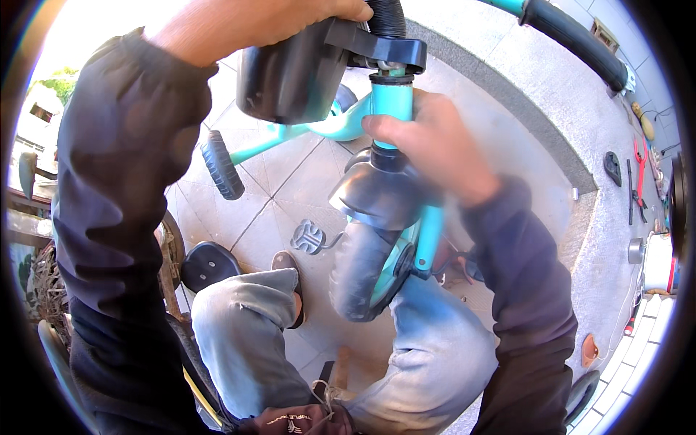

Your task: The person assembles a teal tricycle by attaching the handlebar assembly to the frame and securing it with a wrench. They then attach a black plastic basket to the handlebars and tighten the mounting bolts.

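Dark left sleeve (119,145) nearest the camera in the head view, along the picture's left side up to the left hand (283,18) at the top edge. Fingertips beside a black ribbed tube (386,20), above a black bucket (290,76); partly cut off by the edge, so cannot tell whether clenched or loose. Right hand (442,141) slightly blurred, wrapped around the turquoise head tube (392,101) of a small tricycle (344,125), below the bucket's black bracket (391,52). Tricycle in the middle of the view, front end towards the camera. Under the right hand, a black mudguard (373,192), then the chunky front tyre (362,272), tilted, between two legs in faded jeans (442,351). Ribbed rear wheel (222,165) farther back, to the left, over pale floor tiles (239,217). Grey pedal (309,237) left of the tyre. At far right, red-handled pliers (641,163) and a black rod (629,192) on a pale ledge (605,246).
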The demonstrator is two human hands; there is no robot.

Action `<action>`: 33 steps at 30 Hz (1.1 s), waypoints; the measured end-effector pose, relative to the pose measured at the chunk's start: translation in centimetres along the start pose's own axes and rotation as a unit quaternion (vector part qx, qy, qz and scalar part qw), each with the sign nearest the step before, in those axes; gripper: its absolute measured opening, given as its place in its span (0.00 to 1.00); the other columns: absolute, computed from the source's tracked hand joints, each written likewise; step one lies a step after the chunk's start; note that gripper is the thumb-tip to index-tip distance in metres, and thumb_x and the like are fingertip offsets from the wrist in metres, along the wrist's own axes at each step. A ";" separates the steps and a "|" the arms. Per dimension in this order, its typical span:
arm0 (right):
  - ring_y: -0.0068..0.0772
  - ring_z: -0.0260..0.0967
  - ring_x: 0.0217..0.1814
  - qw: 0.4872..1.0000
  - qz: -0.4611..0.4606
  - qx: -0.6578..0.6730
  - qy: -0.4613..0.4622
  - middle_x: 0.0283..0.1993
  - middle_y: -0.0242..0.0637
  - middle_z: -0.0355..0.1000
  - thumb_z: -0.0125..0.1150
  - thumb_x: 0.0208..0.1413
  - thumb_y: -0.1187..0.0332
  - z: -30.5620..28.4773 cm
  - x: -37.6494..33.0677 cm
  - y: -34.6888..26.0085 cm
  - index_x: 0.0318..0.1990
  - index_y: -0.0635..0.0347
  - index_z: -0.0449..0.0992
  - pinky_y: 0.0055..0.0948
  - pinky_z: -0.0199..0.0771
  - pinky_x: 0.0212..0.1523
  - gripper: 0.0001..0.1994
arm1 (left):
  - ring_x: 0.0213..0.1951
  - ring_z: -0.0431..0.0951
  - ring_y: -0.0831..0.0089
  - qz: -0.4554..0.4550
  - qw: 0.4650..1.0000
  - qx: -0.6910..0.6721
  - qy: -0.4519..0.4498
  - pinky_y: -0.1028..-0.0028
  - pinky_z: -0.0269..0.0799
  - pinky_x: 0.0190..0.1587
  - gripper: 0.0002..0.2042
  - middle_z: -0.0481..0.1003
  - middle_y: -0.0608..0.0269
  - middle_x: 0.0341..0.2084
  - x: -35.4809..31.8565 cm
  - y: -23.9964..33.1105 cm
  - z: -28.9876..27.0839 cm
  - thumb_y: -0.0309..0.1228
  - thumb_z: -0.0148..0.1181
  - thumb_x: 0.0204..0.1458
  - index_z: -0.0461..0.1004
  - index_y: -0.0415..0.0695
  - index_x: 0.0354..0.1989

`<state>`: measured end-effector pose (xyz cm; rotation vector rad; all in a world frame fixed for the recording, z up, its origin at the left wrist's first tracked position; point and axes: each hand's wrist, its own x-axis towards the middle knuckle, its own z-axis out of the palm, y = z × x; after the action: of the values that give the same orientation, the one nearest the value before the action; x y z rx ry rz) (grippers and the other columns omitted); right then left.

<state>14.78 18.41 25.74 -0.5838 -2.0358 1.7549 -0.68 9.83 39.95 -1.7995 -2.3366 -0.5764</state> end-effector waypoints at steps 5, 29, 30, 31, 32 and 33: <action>0.26 0.70 0.25 0.999 -0.009 -0.037 0.004 0.25 0.37 0.74 0.63 0.47 0.60 0.8 -0.7 -2.6 0.29 0.69 0.80 0.29 0.70 0.29 0.16 | 0.23 0.74 0.66 -0.021 1.000 -0.009 -0.008 0.65 0.71 0.30 0.13 0.75 0.51 0.19 -0.5 0.4 -2.9 0.36 0.71 0.45 0.78 0.37 0.24; 0.31 0.76 0.30 0.969 0.090 -0.187 -0.137 0.27 0.42 0.77 0.63 0.50 0.55 11.2 -10.0 -10.6 0.32 0.66 0.81 0.32 0.75 0.36 0.19 | 0.30 0.80 0.48 0.015 0.996 -0.015 -0.086 0.58 0.75 0.35 0.14 0.77 0.40 0.22 -15.5 -0.9 -12.7 0.34 0.67 0.48 0.78 0.31 0.27; 0.32 0.76 0.30 0.971 0.078 -0.179 -0.138 0.27 0.42 0.77 0.63 0.50 0.55 11.5 -10.2 -10.2 0.32 0.66 0.81 0.33 0.75 0.36 0.19 | 0.30 0.80 0.47 0.011 0.992 -0.024 -0.124 0.58 0.75 0.35 0.14 0.77 0.40 0.22 -15.1 -0.9 -13.4 0.34 0.67 0.48 0.78 0.30 0.27; 0.32 0.76 0.31 0.971 0.081 -0.177 -0.136 0.28 0.42 0.77 0.63 0.50 0.54 11.9 -10.4 -9.8 0.33 0.65 0.81 0.33 0.75 0.37 0.19 | 0.30 0.80 0.47 0.011 0.991 -0.026 -0.129 0.59 0.75 0.34 0.14 0.77 0.40 0.22 -15.4 -0.8 -13.5 0.33 0.67 0.48 0.78 0.29 0.27; 0.33 0.76 0.31 0.974 0.065 -0.172 -0.133 0.28 0.42 0.77 0.63 0.50 0.54 12.2 -10.5 -9.4 0.33 0.65 0.81 0.34 0.75 0.37 0.19 | 0.29 0.80 0.48 0.011 0.991 -0.029 -0.133 0.60 0.75 0.34 0.15 0.77 0.39 0.22 -15.6 -0.7 -13.7 0.33 0.67 0.49 0.78 0.29 0.27; 0.33 0.76 0.31 0.975 0.064 -0.170 -0.129 0.28 0.42 0.77 0.63 0.50 0.54 12.4 -10.6 -9.1 0.33 0.65 0.80 0.35 0.75 0.37 0.19 | 0.29 0.80 0.48 0.011 0.990 -0.032 -0.137 0.60 0.75 0.33 0.15 0.77 0.39 0.22 -16.0 -0.8 -14.0 0.33 0.67 0.49 0.78 0.28 0.27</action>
<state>16.35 1.20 32.73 -0.6261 -2.5609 1.6312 1.29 -9.99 47.26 -2.0486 -2.4909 -0.4281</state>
